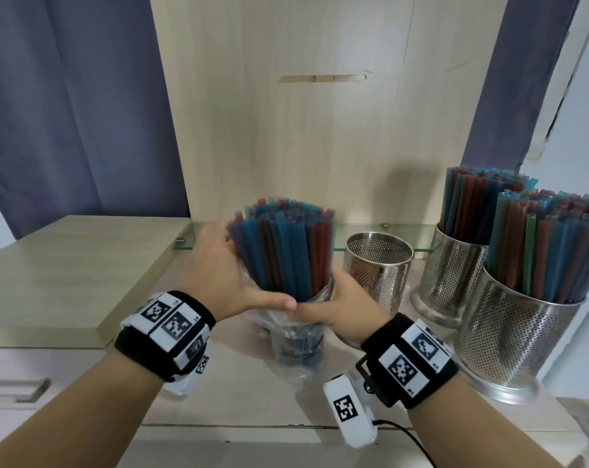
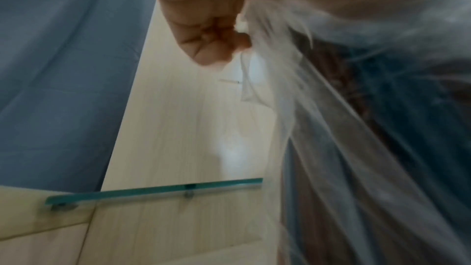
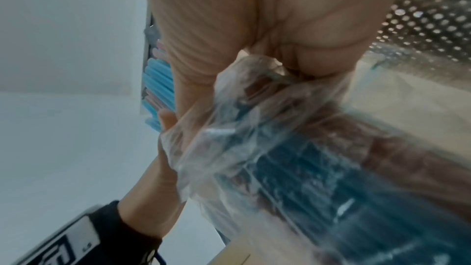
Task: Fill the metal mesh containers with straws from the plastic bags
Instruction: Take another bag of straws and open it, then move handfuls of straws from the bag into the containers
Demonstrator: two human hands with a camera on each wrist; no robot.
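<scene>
A bundle of blue and red straws [image 1: 283,248] stands upright on the counter, its lower part inside a clear plastic bag [image 1: 294,339]. My left hand [image 1: 225,278] wraps the bundle's left side, thumb across the front. In the left wrist view its curled fingers [image 2: 203,33] pinch the bag film [image 2: 318,128]. My right hand [image 1: 340,305] grips the bag's bunched rim on the right, and the right wrist view shows that hand [image 3: 254,37] clutching the crumpled plastic [image 3: 242,112] over the straws [image 3: 344,198]. An empty metal mesh container [image 1: 377,265] stands just right of the bundle.
Two mesh containers packed with straws stand at the right, one at the back [image 1: 451,271] and one nearer [image 1: 512,336]. A raised wooden block [image 1: 66,265] lies to the left. A glass shelf edge [image 1: 370,228] and a wooden back panel [image 1: 303,113] are behind.
</scene>
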